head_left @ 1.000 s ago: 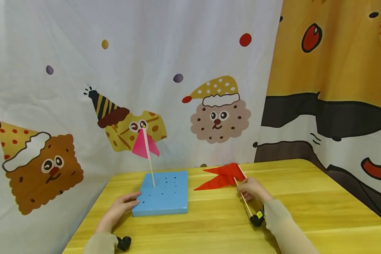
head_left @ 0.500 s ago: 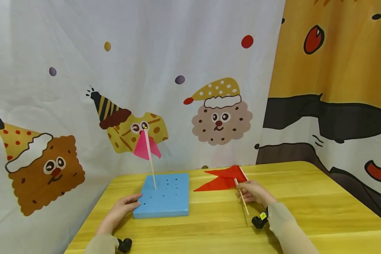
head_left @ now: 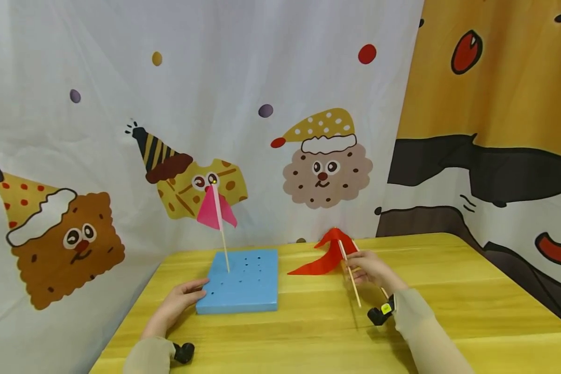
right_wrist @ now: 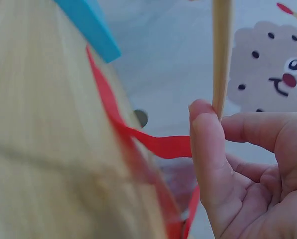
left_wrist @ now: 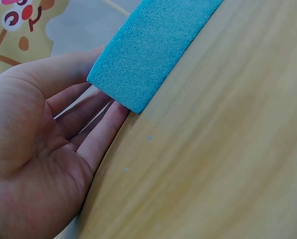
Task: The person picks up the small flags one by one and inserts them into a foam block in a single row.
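My left hand (head_left: pixel 179 301) rests against the left edge of a blue foam board (head_left: pixel 257 296), fingers fairly straight, touching its side near a corner. In the left wrist view the board's thick side (left_wrist: pixel 143 55) meets the fingers. A pink flag (head_left: pixel 217 210) stands upright on a thin wooden stick in the board, leaning slightly. Right of the board, my right hand (head_left: pixel 371 267) pinches the wooden stick (right_wrist: pixel 221 55) of a red flag (head_left: pixel 329 259) between thumb and finger. A second stick (head_left: pixel 384 293) shows beyond the hand; red cloth hangs in two tails, overlapping.
Several small holes dot the top of the board. The yellow wooden table (head_left: pixel 308 332) reaches to a cartoon-printed curtain (head_left: pixel 262 156) behind it. Each wrist wears a small black camera (head_left: pixel 184 353).
The right hand has raised the pinched stick a little, and its lower end has swung left. The red cloth has bunched and drooped. The left hand stays at the board.
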Tool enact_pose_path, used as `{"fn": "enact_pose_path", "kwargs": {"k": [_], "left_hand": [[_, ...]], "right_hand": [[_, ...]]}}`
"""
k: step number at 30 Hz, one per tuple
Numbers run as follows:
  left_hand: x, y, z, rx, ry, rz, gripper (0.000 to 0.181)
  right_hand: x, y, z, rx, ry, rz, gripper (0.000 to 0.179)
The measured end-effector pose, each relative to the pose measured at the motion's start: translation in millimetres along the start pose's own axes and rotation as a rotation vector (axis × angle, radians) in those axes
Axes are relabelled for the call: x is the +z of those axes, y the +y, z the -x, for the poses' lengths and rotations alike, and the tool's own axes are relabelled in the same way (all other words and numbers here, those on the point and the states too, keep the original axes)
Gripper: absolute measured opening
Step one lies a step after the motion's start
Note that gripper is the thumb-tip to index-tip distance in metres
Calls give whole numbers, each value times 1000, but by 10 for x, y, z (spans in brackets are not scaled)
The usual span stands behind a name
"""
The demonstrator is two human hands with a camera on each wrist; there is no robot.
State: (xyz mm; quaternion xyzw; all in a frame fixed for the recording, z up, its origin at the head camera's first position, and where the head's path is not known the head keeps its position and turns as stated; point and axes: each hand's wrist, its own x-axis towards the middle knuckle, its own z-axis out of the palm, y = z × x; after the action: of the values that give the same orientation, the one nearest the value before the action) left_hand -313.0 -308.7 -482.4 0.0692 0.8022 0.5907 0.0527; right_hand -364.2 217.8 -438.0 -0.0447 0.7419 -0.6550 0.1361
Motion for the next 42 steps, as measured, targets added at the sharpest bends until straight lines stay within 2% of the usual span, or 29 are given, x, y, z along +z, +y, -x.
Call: {"fn": "enact_pose_path", "kwargs": {"k": [6,13,26,34,42], "left_hand": [[-15,23,-16,3,0,-22,54],[-1,16,-1,-4,12,-16,54],[-2,11,8,-9,19,-20,54],[-8,44,4,18,7,-45,53],[-11,21,17,33,-11,-34,53]], "right_hand": [[52,-241,7,-33,-9,34,47],[191,-507,-6,-75,-38,24,44],[726,-971,-50,-152,-83,78,42],[1004,-1099,-146,-232,-108,96,42],[1315,-1211,-277,-243,-118,97,48]]}}
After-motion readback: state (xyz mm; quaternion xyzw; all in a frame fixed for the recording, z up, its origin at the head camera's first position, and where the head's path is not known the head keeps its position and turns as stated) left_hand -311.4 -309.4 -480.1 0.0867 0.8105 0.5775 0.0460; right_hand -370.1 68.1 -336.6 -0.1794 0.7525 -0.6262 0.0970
